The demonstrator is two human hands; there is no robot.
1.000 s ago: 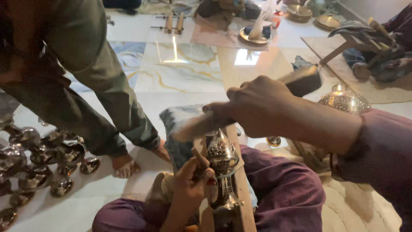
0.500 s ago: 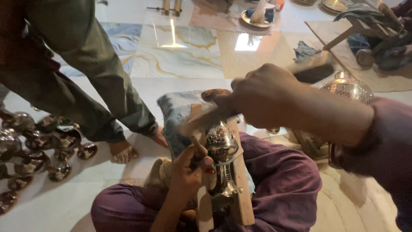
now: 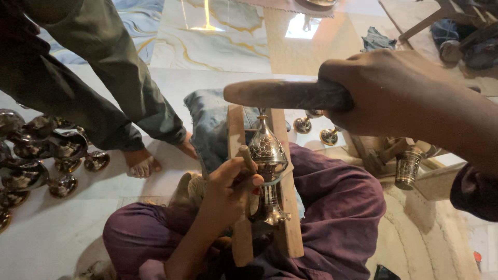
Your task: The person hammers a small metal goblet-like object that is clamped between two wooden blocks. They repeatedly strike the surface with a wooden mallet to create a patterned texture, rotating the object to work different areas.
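A silver engraved metal vessel [image 3: 268, 155] with a domed, pointed top and a stemmed foot lies between two wooden slats [image 3: 282, 218] resting across my lap. My left hand [image 3: 228, 186] grips a short wooden-handled chisel [image 3: 247, 158] and presses its tip against the vessel's patterned side. My right hand [image 3: 394, 93] is raised above the vessel and clasps a thick wooden mallet [image 3: 280, 94] that points left. A blue cloth [image 3: 210, 124] lies under the far end of the slats.
Another person stands at the left in dark green trousers [image 3: 104, 67], a bare foot [image 3: 141, 165] on the marble floor. Several shiny metal bowls [image 3: 36, 155] cluster at the far left. Small brass cups [image 3: 316, 129] and an engraved tumbler [image 3: 409, 167] sit to the right.
The view has tipped down and closer. My right hand has swung the mallet to a level position above the vessel. My left hand stays with the chisel on the vessel.
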